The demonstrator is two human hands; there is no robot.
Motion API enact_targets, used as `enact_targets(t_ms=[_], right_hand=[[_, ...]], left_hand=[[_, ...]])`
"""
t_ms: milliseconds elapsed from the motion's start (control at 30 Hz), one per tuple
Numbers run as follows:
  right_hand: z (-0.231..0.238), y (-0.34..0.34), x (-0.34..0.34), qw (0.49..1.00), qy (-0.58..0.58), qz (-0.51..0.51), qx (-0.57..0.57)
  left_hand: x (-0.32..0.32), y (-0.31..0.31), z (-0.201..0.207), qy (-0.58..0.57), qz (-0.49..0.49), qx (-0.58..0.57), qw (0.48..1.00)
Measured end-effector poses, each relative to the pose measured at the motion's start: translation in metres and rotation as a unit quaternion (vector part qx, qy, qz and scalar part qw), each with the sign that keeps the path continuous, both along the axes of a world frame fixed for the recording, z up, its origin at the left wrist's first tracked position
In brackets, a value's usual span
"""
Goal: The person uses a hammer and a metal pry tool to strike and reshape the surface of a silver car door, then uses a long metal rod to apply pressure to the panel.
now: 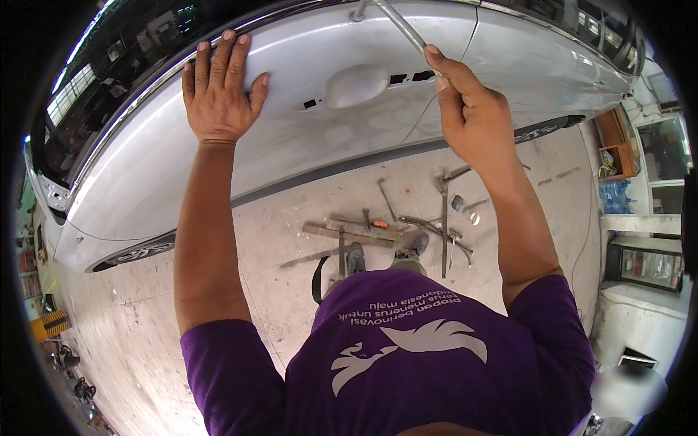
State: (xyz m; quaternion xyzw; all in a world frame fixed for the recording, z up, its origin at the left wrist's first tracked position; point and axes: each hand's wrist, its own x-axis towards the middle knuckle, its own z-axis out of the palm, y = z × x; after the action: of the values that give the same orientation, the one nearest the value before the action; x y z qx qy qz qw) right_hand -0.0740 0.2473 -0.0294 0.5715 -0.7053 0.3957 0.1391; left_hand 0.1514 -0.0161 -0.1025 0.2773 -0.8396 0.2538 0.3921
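The silver-grey side of a car (291, 145) curves across the upper part of the view. My left hand (220, 91) lies flat on the door just below the window trim, with its fingers spread and nothing in it. In a closed grip, my right hand (472, 109) holds the bare metal shaft of a hammer (402, 27). Its small round face is close to the door's upper edge; whether it touches cannot be made out. The rest of the head is cut off by the top rim. Between my hands is a rounded handle recess (356, 86) with dark cut-outs beside it.
By my feet, wooden planks (349, 234), an orange-handled tool (380, 224) and several metal bars (444, 225) lie on the pale floor (291, 291). A wooden shelf (616, 149) and blue water bottles (616, 196) stand at the right. A cable runs across the floor there.
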Motion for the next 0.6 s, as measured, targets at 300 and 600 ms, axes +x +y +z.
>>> enact_targets(t_ms=[300, 600], right_hand=[[-0.002, 0.006, -0.002, 1.0, 0.005, -0.018, 0.003], [-0.014, 0.011, -0.01, 0.998, 0.003, -0.027, -0.063]], left_hand=[[0.0, -0.002, 0.0, -0.007, 0.0, 0.005, 1.0], [-0.001, -0.002, -0.001, -0.002, -0.006, 0.0, 1.0]])
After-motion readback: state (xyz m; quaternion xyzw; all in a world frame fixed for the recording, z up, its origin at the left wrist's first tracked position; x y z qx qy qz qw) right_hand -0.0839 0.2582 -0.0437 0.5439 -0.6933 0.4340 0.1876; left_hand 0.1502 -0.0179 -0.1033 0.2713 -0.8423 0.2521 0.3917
